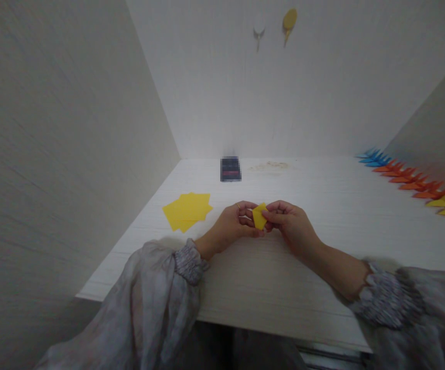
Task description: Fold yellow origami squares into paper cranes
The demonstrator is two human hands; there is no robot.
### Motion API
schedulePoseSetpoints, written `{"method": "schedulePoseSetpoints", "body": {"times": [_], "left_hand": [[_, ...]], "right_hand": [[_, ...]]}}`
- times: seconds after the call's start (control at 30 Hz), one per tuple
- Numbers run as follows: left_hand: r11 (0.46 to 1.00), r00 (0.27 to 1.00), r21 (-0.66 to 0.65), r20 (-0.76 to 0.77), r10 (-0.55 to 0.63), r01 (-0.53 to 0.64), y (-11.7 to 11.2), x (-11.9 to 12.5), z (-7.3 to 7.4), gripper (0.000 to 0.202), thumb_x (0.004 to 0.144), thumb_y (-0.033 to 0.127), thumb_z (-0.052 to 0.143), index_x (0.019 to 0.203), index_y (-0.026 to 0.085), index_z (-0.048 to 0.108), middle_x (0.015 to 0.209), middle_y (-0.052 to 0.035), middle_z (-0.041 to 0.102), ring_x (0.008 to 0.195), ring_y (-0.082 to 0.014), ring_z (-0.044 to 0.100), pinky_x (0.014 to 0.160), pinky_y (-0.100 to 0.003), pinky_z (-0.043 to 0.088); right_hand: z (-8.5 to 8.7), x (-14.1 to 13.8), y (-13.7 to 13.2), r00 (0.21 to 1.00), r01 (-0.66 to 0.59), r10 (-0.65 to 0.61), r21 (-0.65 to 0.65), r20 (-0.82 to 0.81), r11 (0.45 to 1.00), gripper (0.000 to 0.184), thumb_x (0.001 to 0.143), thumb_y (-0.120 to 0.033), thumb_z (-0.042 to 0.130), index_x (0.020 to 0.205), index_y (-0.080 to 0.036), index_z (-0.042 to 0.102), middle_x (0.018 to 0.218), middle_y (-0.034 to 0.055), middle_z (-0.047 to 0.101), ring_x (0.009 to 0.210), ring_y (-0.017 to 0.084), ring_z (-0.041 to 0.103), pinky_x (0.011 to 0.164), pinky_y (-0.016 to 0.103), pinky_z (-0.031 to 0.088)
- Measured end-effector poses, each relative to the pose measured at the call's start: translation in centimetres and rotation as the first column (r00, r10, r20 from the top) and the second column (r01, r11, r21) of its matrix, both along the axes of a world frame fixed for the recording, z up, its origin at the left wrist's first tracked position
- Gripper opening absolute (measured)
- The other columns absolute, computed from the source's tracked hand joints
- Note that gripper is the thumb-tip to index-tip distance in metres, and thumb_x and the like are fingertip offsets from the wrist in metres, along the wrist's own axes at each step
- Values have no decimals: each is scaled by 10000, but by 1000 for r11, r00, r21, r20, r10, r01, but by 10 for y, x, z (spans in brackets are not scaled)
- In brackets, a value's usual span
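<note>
A small folded piece of yellow paper is held up between my two hands, just above the white table. My left hand grips its left and lower edges with the fingers curled round it. On the other side my right hand pinches the paper's right edge between thumb and fingers. Several flat yellow paper sheets lie fanned out on the table, left of my left hand.
A dark, blurred-out object lies near the back of the white table. Along the right side runs a row of folded paper figures in blue, orange and yellow. Two hooks are on the back wall; side walls stand left and right.
</note>
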State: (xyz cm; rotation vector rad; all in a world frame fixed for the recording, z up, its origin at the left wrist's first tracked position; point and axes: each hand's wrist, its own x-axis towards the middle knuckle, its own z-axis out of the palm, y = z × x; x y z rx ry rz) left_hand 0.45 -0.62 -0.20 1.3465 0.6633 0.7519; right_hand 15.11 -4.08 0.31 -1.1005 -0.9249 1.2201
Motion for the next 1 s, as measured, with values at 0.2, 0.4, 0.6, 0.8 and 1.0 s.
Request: {"method": "schedulePoseSetpoints", "body": {"times": [0.2, 0.4, 0.6, 0.8, 1.0], "left_hand": [[997, 998, -54, 34, 49, -47, 1, -1, 1, 342, 568, 178, 707, 865, 125, 546, 833, -37, 606, 688, -104, 597, 653, -263, 481], [975, 985, -152, 24, 169, -164, 2, 0, 2, 249, 572, 192, 706, 761, 117, 563, 713, 2, 599, 632, -95, 588, 617, -260, 496], [968, 984, -186, 26, 175, -167, 4, -1, 0, 196, 580, 150, 687, 731, 116, 569, 646, 6, 618, 587, -93, 591, 583, -246, 493], [958, 975, -224, 91, 202, -177, 3, -1, -1, 156, 552, 106, 682, 670, 96, 581, 677, -26, 647, 626, -126, 617, 649, -301, 509], [959, 962, -233, 183, 204, -159, 0, 1, 2, 137, 555, 116, 675, 665, 94, 598, 681, -29, 648, 633, -133, 623, 653, -303, 512]], "right_hand": [[-2, 1, 1, 996, -62, 61, 19, 59, 998, 211, 550, -291, 705, 621, -159, 556, 524, -20, 587, 414, 85, 508, 421, 231, 416], [-2, -1, 1, 984, -93, 91, 4, 154, 996, 148, 573, -251, 673, 633, -170, 564, 480, -37, 580, 415, 87, 516, 419, 222, 429], [-4, 3, 3, 982, -115, 113, 10, 151, 993, 123, 574, -213, 680, 658, -171, 601, 479, -46, 592, 425, 81, 532, 438, 210, 444], [-11, 11, 5, 979, -195, 194, 23, 62, 980, 94, 590, -188, 685, 671, -156, 651, 540, -5, 640, 492, 102, 582, 515, 236, 477], [-9, 10, 3, 976, -211, 216, 151, -19, 966, 50, 618, -148, 668, 658, -178, 664, 574, -13, 625, 514, 86, 554, 521, 221, 442]]}}
